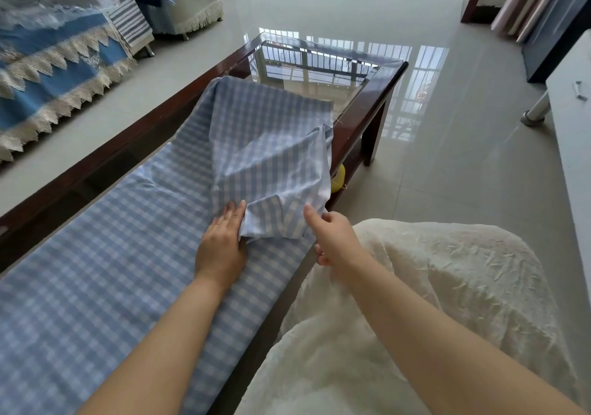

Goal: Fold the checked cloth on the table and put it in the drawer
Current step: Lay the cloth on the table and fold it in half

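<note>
A blue-and-white checked cloth (128, 254) lies spread along the long dark wooden table (380, 94) with a glass top. Its far end is folded back toward me in a loose, wrinkled flap. My left hand (224, 242) rests on the cloth at the flap's near edge, thumb tucked under the fabric. My right hand (332, 235) is at the flap's right corner by the table's near edge, fingers curled; the fabric hides whether it holds the corner. No drawer is in view.
A sofa with a blue lace-trimmed cover (48, 72) stands left of the table. A yellow object (338, 178) sits on the shelf under the table. My cream skirt (415, 318) fills the lower right. A white cabinet (572, 133) stands at the right edge.
</note>
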Motion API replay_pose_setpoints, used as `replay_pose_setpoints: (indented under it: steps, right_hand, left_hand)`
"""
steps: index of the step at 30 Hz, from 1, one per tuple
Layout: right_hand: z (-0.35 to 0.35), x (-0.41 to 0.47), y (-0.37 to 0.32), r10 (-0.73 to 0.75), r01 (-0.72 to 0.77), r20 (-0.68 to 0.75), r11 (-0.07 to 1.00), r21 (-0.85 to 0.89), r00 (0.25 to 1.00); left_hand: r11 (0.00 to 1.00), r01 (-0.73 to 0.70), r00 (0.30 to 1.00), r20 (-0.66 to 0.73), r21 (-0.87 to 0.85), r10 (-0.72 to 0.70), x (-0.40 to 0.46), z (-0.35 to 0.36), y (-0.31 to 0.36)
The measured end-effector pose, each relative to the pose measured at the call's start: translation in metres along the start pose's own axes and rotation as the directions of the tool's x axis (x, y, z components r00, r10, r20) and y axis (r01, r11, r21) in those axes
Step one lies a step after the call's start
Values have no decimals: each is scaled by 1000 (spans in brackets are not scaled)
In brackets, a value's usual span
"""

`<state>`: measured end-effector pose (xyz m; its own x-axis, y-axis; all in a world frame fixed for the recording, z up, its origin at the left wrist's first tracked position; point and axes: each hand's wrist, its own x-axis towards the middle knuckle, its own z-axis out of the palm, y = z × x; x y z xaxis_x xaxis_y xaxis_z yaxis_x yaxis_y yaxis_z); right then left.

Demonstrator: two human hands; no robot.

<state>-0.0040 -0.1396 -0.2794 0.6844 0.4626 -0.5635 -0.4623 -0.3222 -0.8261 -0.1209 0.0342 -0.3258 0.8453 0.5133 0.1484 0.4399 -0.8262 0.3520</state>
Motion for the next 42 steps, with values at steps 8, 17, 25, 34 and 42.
replay_pose_setpoints:
  steps: [8,17,25,34,42]
  right_hand:
    - [13,2,11,-375,374,-177,927,-44,910]
    - [48,24,-18,-681,680,-1,731,57,732]
    - [57,58,-30,-851,728,91,381,-570,517]
    - [48,69,-25,-695,358,0,370,-857,719]
    - [22,78,-21,-677,372,246,45,-927,694]
  left_hand:
    - [1000,9,1000,1,1,-9,0,2,0]
    - [993,73,996,-40,-93,-78,-2,-3,7]
    - [986,123,992,-21,-108,-126,-1,-3,8]
    - [995,86,996,0,-44,-86,-1,-3,8]
    - [997,74,997,4,-35,-74,-1,-4,9]
